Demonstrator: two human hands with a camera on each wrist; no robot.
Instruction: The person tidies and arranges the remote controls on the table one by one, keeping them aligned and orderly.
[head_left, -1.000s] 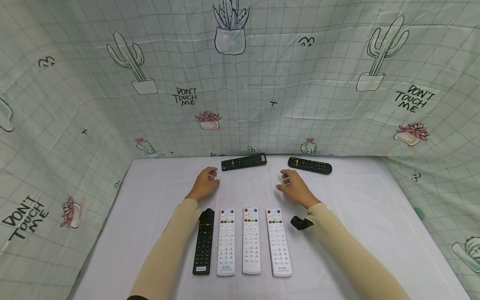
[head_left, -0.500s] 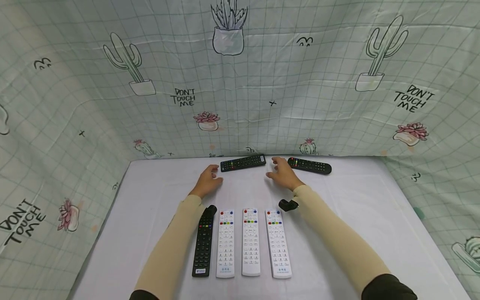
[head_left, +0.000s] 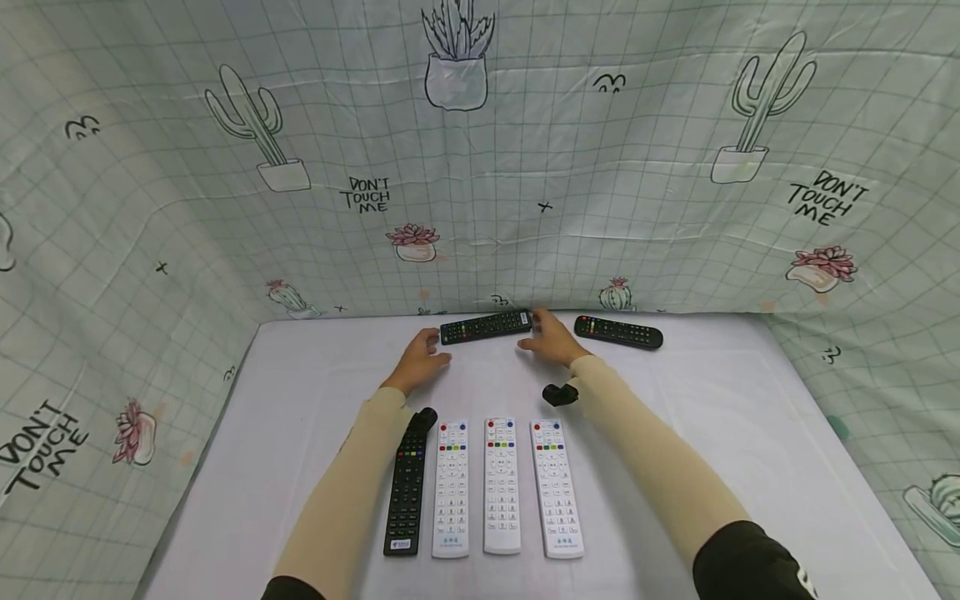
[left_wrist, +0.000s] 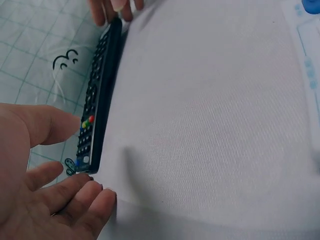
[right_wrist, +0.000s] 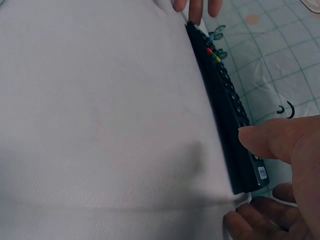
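A black remote control [head_left: 486,327] lies slightly slanted at the back of the table, between both hands. At its left end is my left hand [head_left: 417,362], fingers loosely bent, with the fingertips right by the end in the left wrist view and the thumb [left_wrist: 55,125] over the buttons' edge. My right hand [head_left: 553,338] is at the other end. In the right wrist view its thumb [right_wrist: 265,139] overlaps the remote's side and its fingers [right_wrist: 260,217] lie just past the end. Neither hand is closed around the remote.
A second black remote [head_left: 618,332] lies behind the right hand at the back. Nearer me, another black remote [head_left: 406,500] and three white remotes [head_left: 451,500] stand in a row. A patterned cloth [head_left: 480,167] rises behind the white table [head_left: 300,433].
My right hand has moved left and away from me, from beside the right-hand black remote to the end of the middle one. My left hand has shifted slightly right toward its other end.
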